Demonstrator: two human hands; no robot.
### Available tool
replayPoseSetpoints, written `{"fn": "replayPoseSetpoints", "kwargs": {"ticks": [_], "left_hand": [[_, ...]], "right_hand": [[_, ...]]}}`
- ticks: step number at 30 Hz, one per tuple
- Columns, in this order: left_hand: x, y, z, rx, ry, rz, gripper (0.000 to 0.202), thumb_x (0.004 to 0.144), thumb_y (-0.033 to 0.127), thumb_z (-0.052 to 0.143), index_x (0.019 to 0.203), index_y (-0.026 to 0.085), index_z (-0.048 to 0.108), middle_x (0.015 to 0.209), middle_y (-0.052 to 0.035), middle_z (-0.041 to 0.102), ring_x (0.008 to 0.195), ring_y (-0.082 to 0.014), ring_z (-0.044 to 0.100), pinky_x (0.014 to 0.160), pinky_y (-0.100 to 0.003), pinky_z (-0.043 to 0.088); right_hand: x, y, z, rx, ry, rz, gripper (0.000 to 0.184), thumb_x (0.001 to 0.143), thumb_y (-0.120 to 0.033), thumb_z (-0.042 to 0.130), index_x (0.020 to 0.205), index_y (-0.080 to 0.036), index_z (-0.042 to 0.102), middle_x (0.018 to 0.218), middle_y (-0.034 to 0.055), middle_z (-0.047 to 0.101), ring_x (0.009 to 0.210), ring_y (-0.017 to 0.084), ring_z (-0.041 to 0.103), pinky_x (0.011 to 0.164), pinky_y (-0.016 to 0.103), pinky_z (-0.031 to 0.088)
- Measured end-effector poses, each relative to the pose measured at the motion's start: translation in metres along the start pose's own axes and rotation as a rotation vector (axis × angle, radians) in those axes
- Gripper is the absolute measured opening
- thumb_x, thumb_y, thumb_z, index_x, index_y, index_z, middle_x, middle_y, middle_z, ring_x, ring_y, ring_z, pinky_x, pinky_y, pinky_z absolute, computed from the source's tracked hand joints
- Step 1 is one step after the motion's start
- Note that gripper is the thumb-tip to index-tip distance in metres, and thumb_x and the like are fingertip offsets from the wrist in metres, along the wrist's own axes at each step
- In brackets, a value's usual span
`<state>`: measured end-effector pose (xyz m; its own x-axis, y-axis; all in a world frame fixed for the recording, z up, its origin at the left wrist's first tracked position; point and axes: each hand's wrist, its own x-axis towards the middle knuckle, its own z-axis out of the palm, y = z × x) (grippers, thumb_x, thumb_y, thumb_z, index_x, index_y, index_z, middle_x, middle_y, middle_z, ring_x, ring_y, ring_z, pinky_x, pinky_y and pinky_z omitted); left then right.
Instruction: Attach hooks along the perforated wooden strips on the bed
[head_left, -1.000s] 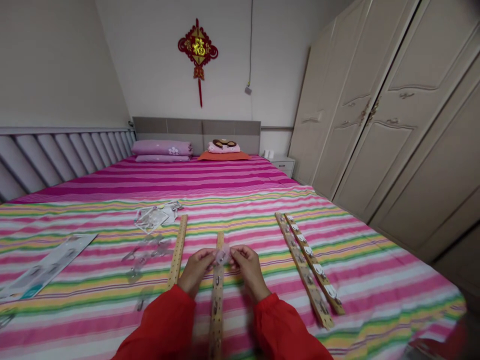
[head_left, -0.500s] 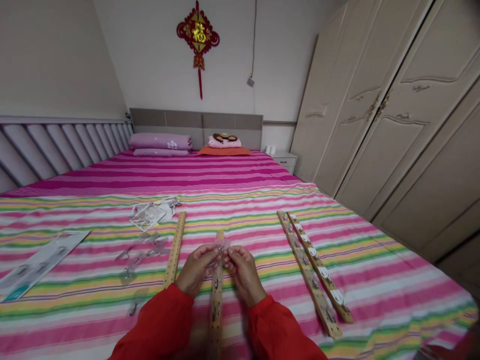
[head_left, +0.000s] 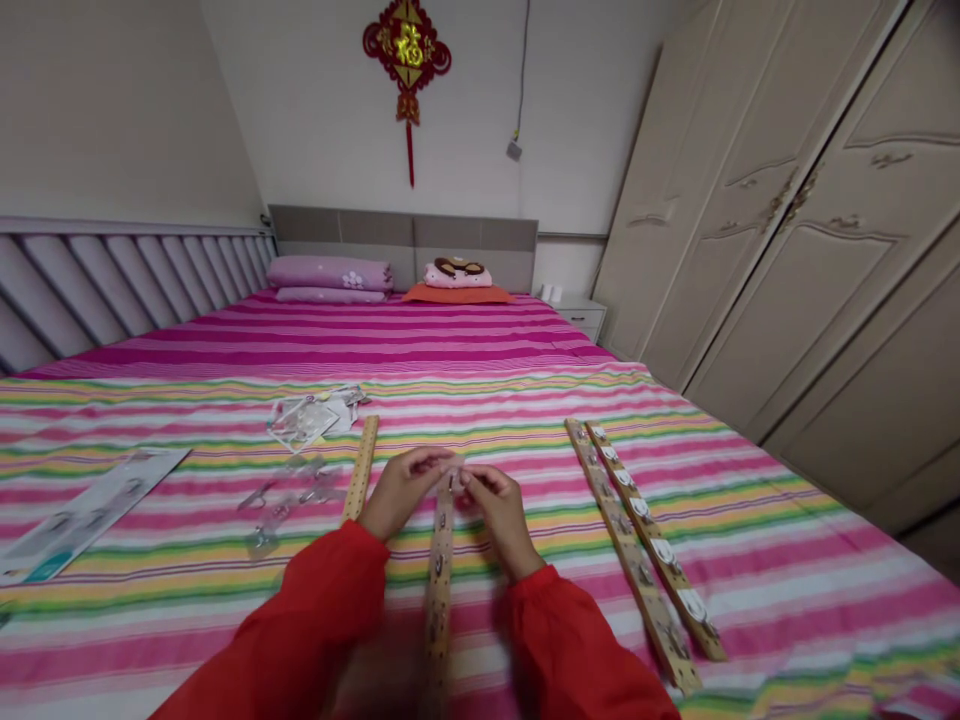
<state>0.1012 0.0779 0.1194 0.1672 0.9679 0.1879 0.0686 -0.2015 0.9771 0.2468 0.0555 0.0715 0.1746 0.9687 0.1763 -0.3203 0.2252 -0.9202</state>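
Observation:
My left hand (head_left: 400, 492) and my right hand (head_left: 500, 516) meet over the far end of a wooden strip (head_left: 439, 580) that lies on the striped bedspread (head_left: 525, 440) between my red sleeves. Both pinch a small clear piece (head_left: 451, 474) between their fingertips; it is too small and blurred to name. A second wooden strip (head_left: 361, 467) lies just left of my left hand. To the right lie two more wooden strips (head_left: 645, 545) side by side, the outer one carrying several white hooks.
Clear plastic hooks (head_left: 279, 497) and torn packets (head_left: 309, 418) lie scattered to the left, with a flat printed package (head_left: 82, 513) farther left. Pillows (head_left: 330, 272) sit at the headboard. A padded wall panel runs along the left; wardrobe doors (head_left: 795, 240) stand on the right.
My hands have stayed pinched together over the strip's far end, shifting a little up and away. The head camera has tilted and moved, so the whole scene has slid slightly.

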Motion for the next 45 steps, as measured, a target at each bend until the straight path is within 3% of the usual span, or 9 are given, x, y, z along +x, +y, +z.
{"fn": "replayPoseSetpoints", "kwargs": {"ticks": [4,8,13,20,29,39,45], "left_hand": [[0.018,-0.012,0.0,-0.154,0.068,-0.154,0.04,0.048,0.028,0.081,0.083,0.013,0.069,0.068,-0.0021,0.066,0.065,-0.0138,0.06,0.067,-0.026,0.048],[0.025,-0.034,0.003,-0.202,0.183,-0.248,0.035,0.043,0.028,0.082,0.071,0.014,0.066,0.062,-0.001,0.065,0.059,-0.0121,0.058,0.062,-0.025,0.047],[0.025,-0.062,0.01,-0.211,0.226,-0.341,0.029,0.042,0.024,0.08,0.064,0.014,0.063,0.053,0.0015,0.06,0.052,-0.0105,0.054,0.057,-0.024,0.044],[0.033,-0.089,0.011,-0.153,0.292,-0.328,0.021,0.044,0.022,0.074,0.061,0.013,0.064,0.053,0.0004,0.063,0.052,-0.0118,0.056,0.057,-0.025,0.044],[0.036,-0.096,0.015,-0.146,0.307,-0.325,0.015,0.045,0.02,0.07,0.057,0.014,0.063,0.053,0.0009,0.062,0.054,-0.0131,0.057,0.059,-0.026,0.045],[0.037,-0.115,0.017,-0.126,0.327,-0.319,0.017,0.049,0.019,0.069,0.063,0.014,0.061,0.058,-0.0001,0.064,0.059,-0.0139,0.059,0.062,-0.027,0.047],[0.039,-0.13,0.013,-0.114,0.309,-0.292,0.022,0.047,0.018,0.071,0.068,0.014,0.064,0.054,0.0033,0.06,0.056,-0.0126,0.058,0.061,-0.025,0.047]], "right_hand": [[0.016,0.005,0.005,0.068,0.008,0.067,0.018,0.063,-0.034,0.072,0.066,-0.017,0.066,0.053,-0.0035,0.06,0.047,0.01,0.05,0.05,0.024,0.042],[0.026,0.019,0.005,0.057,0.021,0.18,0.022,0.057,-0.033,0.075,0.063,-0.016,0.063,0.048,-0.0035,0.059,0.042,0.009,0.05,0.045,0.022,0.041],[0.03,0.045,0.0,0.02,0.1,0.232,0.023,0.057,-0.034,0.073,0.059,-0.016,0.059,0.04,-0.0042,0.055,0.035,0.008,0.046,0.038,0.02,0.036],[0.033,0.065,-0.001,-0.017,0.149,0.24,0.021,0.058,-0.03,0.068,0.052,-0.018,0.052,0.035,-0.0068,0.048,0.031,0.007,0.039,0.033,0.019,0.027],[0.038,0.075,-0.003,-0.062,0.187,0.216,0.018,0.057,-0.032,0.065,0.053,-0.018,0.054,0.035,-0.0075,0.046,0.032,0.008,0.038,0.035,0.02,0.027],[0.041,0.099,-0.009,-0.216,0.173,0.151,0.02,0.062,-0.036,0.062,0.057,-0.02,0.051,0.04,-0.008,0.047,0.035,0.01,0.042,0.038,0.022,0.032],[0.043,0.115,-0.014,-0.334,0.169,0.068,0.021,0.067,-0.04,0.061,0.065,-0.019,0.058,0.045,-0.005,0.053,0.044,0.013,0.05,0.043,0.022,0.038]]}}
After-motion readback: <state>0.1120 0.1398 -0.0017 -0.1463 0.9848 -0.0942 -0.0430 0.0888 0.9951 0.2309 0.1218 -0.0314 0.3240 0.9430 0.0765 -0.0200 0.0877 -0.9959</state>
